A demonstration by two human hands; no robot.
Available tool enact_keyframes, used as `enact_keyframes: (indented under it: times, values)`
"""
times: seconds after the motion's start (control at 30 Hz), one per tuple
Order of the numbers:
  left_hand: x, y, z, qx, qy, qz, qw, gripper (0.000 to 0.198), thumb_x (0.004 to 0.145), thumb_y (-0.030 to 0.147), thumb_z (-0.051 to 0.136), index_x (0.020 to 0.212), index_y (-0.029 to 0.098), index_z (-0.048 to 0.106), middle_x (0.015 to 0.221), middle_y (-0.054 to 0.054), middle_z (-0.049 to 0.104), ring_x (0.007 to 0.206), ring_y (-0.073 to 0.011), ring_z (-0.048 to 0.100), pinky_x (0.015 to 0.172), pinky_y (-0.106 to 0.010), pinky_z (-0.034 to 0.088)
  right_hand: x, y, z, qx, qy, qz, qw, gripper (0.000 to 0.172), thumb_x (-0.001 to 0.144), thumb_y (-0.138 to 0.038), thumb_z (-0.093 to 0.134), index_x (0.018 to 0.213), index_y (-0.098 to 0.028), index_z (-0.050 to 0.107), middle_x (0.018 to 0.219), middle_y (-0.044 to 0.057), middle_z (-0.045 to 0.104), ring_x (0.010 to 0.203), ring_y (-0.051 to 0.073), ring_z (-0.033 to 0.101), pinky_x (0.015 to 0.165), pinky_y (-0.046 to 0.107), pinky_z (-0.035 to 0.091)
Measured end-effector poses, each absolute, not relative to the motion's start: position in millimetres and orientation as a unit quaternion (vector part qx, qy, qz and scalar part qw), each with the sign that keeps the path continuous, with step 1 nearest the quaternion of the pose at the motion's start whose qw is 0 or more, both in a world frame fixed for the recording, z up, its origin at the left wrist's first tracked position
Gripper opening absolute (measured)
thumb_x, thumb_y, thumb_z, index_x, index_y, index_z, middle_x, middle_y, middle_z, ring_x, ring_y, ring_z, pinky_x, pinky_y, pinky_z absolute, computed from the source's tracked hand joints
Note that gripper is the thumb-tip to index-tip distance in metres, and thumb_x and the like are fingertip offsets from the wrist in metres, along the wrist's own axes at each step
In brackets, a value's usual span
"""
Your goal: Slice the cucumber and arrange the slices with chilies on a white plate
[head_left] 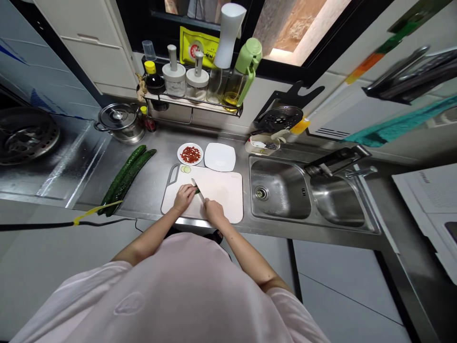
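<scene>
A white cutting board (224,190) with a grey handle lies on the counter in front of me. My right hand (213,210) grips a knife (198,190), its blade pointing away and to the left. Close beside the blade, my left hand (184,197) is closed on a small dark green piece of cucumber (197,190), mostly hidden by the fingers. Pale cucumber slices (185,169) rest at the board's upper left. Behind the board stand a plate of chopped red pieces (190,154) and a white square plate (220,157).
Two long cucumbers (126,176) lie left of the board. A lidded steel pot (121,123) stands behind them. To the right is a double sink (280,188) with a faucet (360,171). A rack (193,102) of bottles and jars hangs above the counter.
</scene>
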State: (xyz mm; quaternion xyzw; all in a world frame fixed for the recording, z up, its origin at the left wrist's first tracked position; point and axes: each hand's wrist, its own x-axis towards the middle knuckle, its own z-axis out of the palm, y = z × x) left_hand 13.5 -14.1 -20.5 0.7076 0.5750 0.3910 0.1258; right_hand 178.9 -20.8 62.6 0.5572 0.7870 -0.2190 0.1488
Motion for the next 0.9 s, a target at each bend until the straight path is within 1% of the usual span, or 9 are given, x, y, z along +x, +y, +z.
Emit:
enact_keyframes:
  times: [0.27, 0.43, 0.7, 0.9]
  values:
    - [13, -14, -22, 0.707, 0.576, 0.391, 0.126, 0.021, 0.089, 0.025, 0.044, 0.099, 0.022, 0.062, 0.097, -0.006, 0.06, 0.095, -0.0175, 0.053, 0.086, -0.036, 0.044, 166, -10, 59, 0.56, 0.792, -0.205, 0.133, 0.024, 0.092, -0.018, 0.031, 0.106, -0.014, 0.051, 0.093, 0.012, 0.065, 0.087, 0.021, 0.062, 0.073, 0.029, 0.042]
    - [13, -15, -21, 0.708, 0.577, 0.388, 0.123, 0.021, 0.089, 0.025, 0.044, 0.099, 0.022, 0.062, 0.097, -0.006, 0.059, 0.094, -0.0174, 0.053, 0.086, -0.036, 0.044, 171, -16, 61, 0.565, 0.789, -0.204, 0.133, 0.025, 0.093, -0.02, 0.03, 0.105, -0.014, 0.051, 0.092, 0.013, 0.065, 0.088, 0.021, 0.062, 0.074, 0.029, 0.042]
    - [14, -15, -21, 0.704, 0.58, 0.391, 0.125, 0.021, 0.089, 0.025, 0.044, 0.099, 0.022, 0.062, 0.096, -0.005, 0.06, 0.095, -0.0173, 0.053, 0.086, -0.036, 0.044, 193, -37, 60, 0.562, 0.785, -0.212, 0.151, 0.026, 0.094, -0.028, 0.031, 0.105, -0.016, 0.05, 0.09, 0.012, 0.065, 0.085, 0.022, 0.062, 0.07, 0.03, 0.041]
    - [14, -14, -22, 0.704, 0.578, 0.393, 0.125, 0.022, 0.089, 0.026, 0.043, 0.099, 0.022, 0.062, 0.097, -0.006, 0.059, 0.095, -0.018, 0.053, 0.086, -0.037, 0.045, 188, -28, 58, 0.55, 0.792, -0.223, 0.142, 0.025, 0.093, -0.025, 0.031, 0.106, -0.015, 0.051, 0.092, 0.012, 0.065, 0.086, 0.021, 0.062, 0.072, 0.029, 0.041]
